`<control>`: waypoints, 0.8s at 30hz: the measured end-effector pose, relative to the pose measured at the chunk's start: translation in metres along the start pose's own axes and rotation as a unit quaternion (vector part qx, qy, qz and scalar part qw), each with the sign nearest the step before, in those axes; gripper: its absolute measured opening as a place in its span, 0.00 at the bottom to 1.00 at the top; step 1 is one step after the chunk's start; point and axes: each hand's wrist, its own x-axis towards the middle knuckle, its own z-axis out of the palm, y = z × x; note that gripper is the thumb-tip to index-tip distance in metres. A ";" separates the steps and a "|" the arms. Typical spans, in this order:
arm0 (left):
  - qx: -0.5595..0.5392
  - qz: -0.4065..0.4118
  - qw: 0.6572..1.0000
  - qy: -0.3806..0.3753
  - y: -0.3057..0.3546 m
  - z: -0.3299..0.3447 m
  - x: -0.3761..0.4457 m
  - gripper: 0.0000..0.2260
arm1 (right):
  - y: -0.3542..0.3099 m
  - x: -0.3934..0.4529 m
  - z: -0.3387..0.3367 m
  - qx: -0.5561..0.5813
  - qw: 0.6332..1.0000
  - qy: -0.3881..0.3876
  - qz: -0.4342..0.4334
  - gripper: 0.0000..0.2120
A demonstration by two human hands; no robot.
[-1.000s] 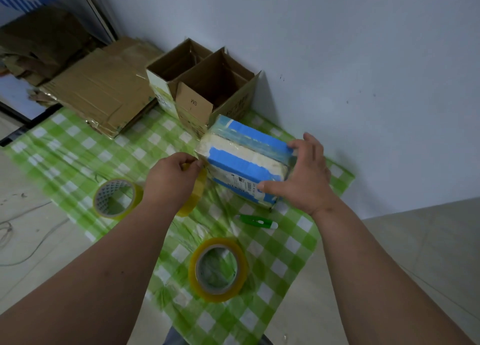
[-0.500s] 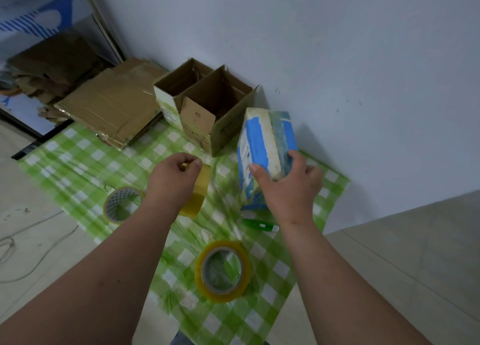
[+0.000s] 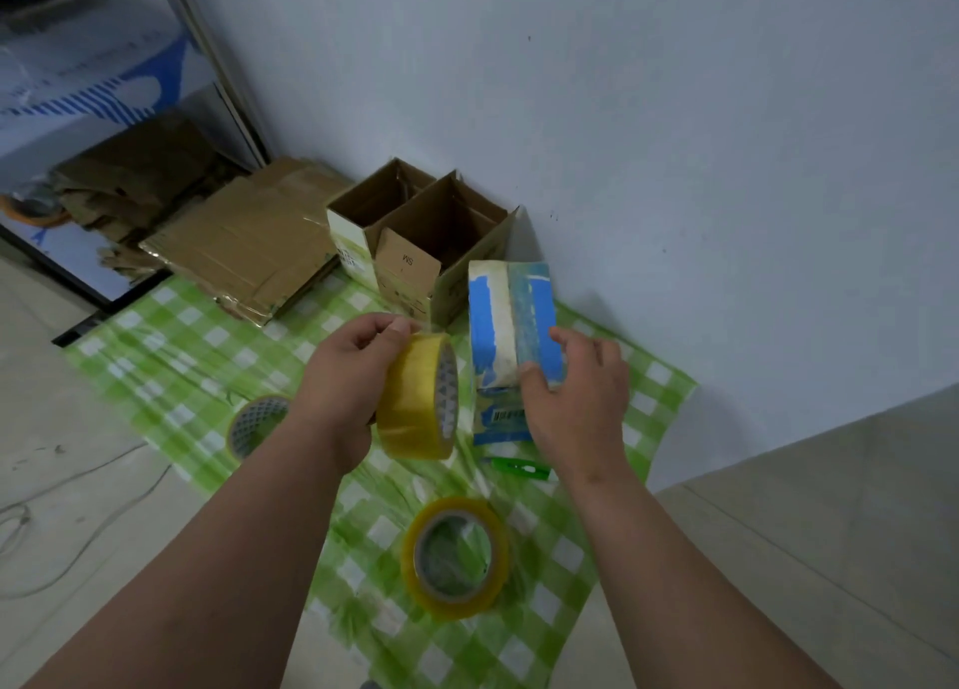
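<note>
**Q:** What lies at the left of the green checked cloth (image 3: 155,356)?

**A:** A spare roll (image 3: 257,424) lies flat near the cloth's left edge; beyond it, flattened cardboard (image 3: 244,252) is stacked by the wall.

**Q:** And the hands?

**A:** They are apart. The left hand (image 3: 347,382) grips a yellowish tape roll (image 3: 415,398), held on edge above the cloth; thumb and forefinger pinch at its top rim (probably feeling for the loose end, though no free end shows). Just to the right, a blue and white box (image 3: 506,325) stands on end on the cloth, in front of two open cartons (image 3: 430,237). The right hand (image 3: 576,403) clasps the box's near right corner, thumb on the front face, fingers round the side.

**Q:** How should the taping go?

**A:** As I judge it: lift the tape end first; press it onto the box face nearest the roll; brace the box upright with the right hand so it cannot tip; draw the roll across the seam under steady tension, so the strip lies flat without creases. A green cutter (image 3: 519,466) lies on the cloth just below the box, within reach for the cut.
</note>
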 end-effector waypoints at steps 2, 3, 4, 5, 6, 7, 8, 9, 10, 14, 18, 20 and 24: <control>-0.023 0.009 1.000 0.001 0.004 0.003 -0.006 0.07 | -0.008 -0.007 -0.005 0.075 0.997 -0.008 -0.011 0.15; -0.030 0.015 0.999 -0.001 0.006 0.006 -0.009 0.07 | -0.014 -0.011 -0.009 0.121 0.992 -0.017 -0.011 0.12; -0.037 0.021 0.999 -0.005 0.008 0.008 -0.012 0.06 | -0.020 -0.015 -0.014 0.165 0.986 -0.031 -0.018 0.12; -0.044 0.025 0.999 -0.012 0.009 0.010 -0.014 0.07 | -0.027 -0.019 -0.018 0.198 0.978 -0.055 -0.034 0.15; -0.052 0.030 0.998 -0.022 0.011 0.013 -0.017 0.07 | -0.033 -0.023 -0.021 0.215 0.971 -0.089 -0.060 0.18; -0.061 0.034 0.997 -0.035 0.012 0.015 -0.020 0.07 | -0.038 -0.027 -0.022 0.219 0.964 -0.127 -0.086 0.21; -0.070 0.038 0.996 -0.046 0.014 0.018 -0.024 0.08 | -0.042 -0.031 -0.024 0.221 0.956 -0.161 -0.104 0.23; -0.077 0.042 0.995 -0.052 0.016 0.021 -0.027 0.08 | -0.045 -0.035 -0.025 0.226 0.950 -0.188 -0.110 0.24; -0.084 0.046 0.994 -0.052 0.018 0.024 -0.031 0.09 | -0.046 -0.038 -0.027 0.231 0.945 -0.205 -0.106 0.22; -0.081 0.088 0.993 -0.017 0.024 0.031 -0.037 0.06 | -0.041 -0.040 -0.040 0.246 0.937 -0.238 -0.075 0.09; -0.069 0.129 0.988 0.044 0.020 0.033 -0.042 0.05 | -0.039 -0.039 -0.058 0.301 0.922 -0.236 -0.059 0.14; -0.087 0.132 0.987 0.039 0.018 0.038 -0.047 0.05 | -0.038 -0.037 -0.066 0.291 0.924 -0.236 -0.073 0.16; -0.075 0.163 0.983 0.050 0.015 0.048 -0.058 0.05 | -0.030 -0.036 -0.075 0.267 0.932 -0.224 -0.097 0.15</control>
